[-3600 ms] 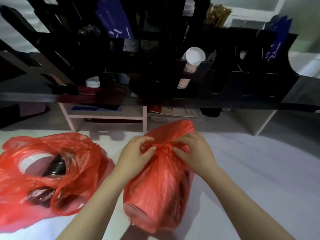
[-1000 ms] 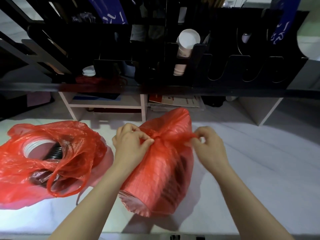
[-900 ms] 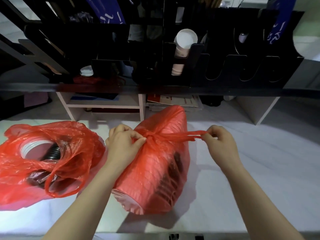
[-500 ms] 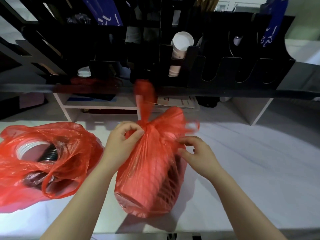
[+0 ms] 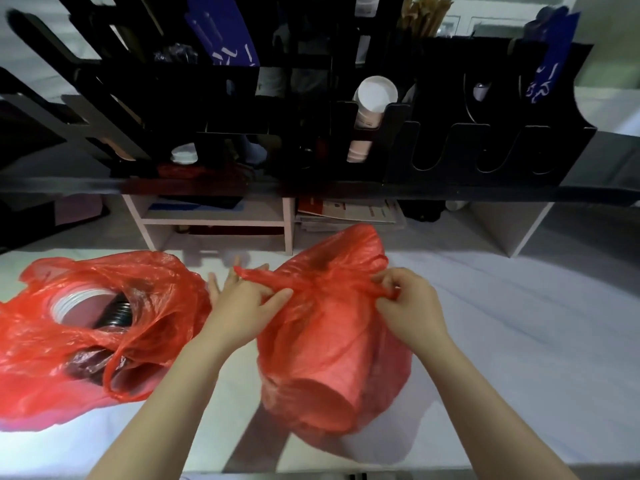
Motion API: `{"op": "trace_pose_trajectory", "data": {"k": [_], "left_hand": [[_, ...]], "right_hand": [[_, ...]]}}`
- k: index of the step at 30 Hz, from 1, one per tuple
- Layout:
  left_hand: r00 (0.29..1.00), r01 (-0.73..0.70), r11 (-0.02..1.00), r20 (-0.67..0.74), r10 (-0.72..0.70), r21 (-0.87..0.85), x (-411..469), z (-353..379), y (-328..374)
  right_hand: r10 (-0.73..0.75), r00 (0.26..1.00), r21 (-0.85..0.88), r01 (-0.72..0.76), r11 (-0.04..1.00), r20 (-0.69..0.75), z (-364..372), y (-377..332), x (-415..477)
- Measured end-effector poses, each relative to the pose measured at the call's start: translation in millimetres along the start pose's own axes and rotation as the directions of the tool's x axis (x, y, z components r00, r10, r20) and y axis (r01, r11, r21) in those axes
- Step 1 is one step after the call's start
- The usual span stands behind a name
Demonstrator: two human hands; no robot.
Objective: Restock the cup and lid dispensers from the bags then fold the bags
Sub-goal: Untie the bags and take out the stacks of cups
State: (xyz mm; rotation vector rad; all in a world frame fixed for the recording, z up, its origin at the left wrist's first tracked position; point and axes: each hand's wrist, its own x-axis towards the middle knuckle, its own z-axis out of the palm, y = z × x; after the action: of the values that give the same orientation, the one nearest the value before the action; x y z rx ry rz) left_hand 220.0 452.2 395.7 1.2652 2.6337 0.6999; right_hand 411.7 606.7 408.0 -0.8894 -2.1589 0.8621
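I count two red bags on the bench (image 5: 519,323): open bag (image 5: 104,341); closed bag (image 5: 329,341), handles pinched by fingers of left hand (image 5: 242,310) and right hand (image 5: 412,310). Blue signs' (image 5: 221,32) writing unreadable.

White marks on blue packets (image 5: 221,39) too blurred to read, print on stacked papers (image 5: 349,213) illegible, no readable text

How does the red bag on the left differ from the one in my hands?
The left bag gapes open, showing a white stack and a black stack; the right bag is gathered closed at its neck. The left bag lies slumped, untouched; the right bag has its handles pinched by the left hand and right hand. Both are red plastic on the white counter.
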Motion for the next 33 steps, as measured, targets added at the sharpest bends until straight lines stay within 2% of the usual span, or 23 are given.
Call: {"op": "trace_pose_trajectory", "data": {"k": [4, 7, 8, 10, 13, 15, 16, 17, 21, 24, 26, 30, 32, 33], "left_hand": [[0.997, 0.069, 0.986, -0.039, -0.064, 0.150, 0.8, 0.7, -16.5], [1.000, 0.017, 0.985, -0.018, -0.015, 0.173, 0.7, -2.9, -18.0], [0.999, -0.035, 0.985, 0.011, 0.033, 0.169, 0.7, -2.6, -17.9], [0.988, -0.139, 0.974, 0.084, 0.126, 0.177, 0.2, 0.8, -16.5], [0.920, -0.352, 0.928, 0.228, 0.319, 0.123, 0.5, 8.2, -9.9], [0.810, -0.543, 0.840, 0.249, 0.530, -0.022, -1.2, 11.1, -2.6], [0.771, -0.572, 0.811, 0.257, 0.583, -0.122, -1.7, 15.0, -1.0], [0.762, -0.560, 0.806, 0.262, 0.592, -0.191, -3.0, 18.5, 0.3], [0.876, -0.433, 0.874, 0.124, 0.465, -0.219, -1.5, 22.2, -8.7], [0.933, -0.332, 0.810, -0.043, 0.357, -0.483, 4.7, 9.7, -19.0], [0.963, -0.261, 0.775, -0.104, 0.248, -0.575, 8.7, 2.7, -24.1], [1.000, -0.015, 0.907, -0.013, 0.011, -0.420, 21.8, 2.4, -34.9], [0.998, -0.061, 0.941, -0.017, 0.059, -0.333, 17.0, -0.5, -40.0], [0.993, -0.112, 0.949, -0.066, 0.096, -0.294, 11.2, -3.2, -42.6]], "right_hand": [[0.065, 0.958, -0.127, -0.104, 0.987, -0.281, -20.8, 19.3, 0.8], [0.168, 0.918, -0.213, -0.256, 0.943, -0.358, -42.4, 27.3, 7.2], [0.185, 0.922, -0.233, -0.273, 0.933, -0.339, -46.1, 25.1, 8.2], [0.138, 0.960, -0.293, -0.208, 0.933, -0.242, -44.2, 10.6, 3.7], [0.020, 0.999, -0.435, 0.002, 0.900, 0.046, -22.1, -21.6, -18.2], [0.046, 0.972, -0.632, 0.113, 0.767, 0.231, -4.4, -39.1, -31.8], [0.060, 0.958, -0.705, 0.163, 0.690, 0.280, 2.5, -44.8, -37.5], [0.055, 0.953, -0.750, 0.197, 0.632, 0.297, 6.7, -50.2, -43.1], [-0.076, 0.973, -0.794, 0.222, 0.566, 0.218, 3.3, -60.9, -65.5], [-0.133, 0.985, -0.839, 0.161, 0.519, 0.107, -10.5, -56.9, -76.6], [-0.180, 0.984, -0.858, 0.101, 0.503, 0.010, -18.6, -49.4, -80.4], [-0.234, 0.963, -0.896, -0.014, 0.444, -0.132, -23.5, -29.6, -86.0], [-0.255, 0.951, -0.903, -0.055, 0.427, -0.178, -25.0, -21.7, -89.7], [-0.263, 0.945, -0.901, -0.067, 0.429, -0.196, -25.4, -19.8, -91.5]]}}
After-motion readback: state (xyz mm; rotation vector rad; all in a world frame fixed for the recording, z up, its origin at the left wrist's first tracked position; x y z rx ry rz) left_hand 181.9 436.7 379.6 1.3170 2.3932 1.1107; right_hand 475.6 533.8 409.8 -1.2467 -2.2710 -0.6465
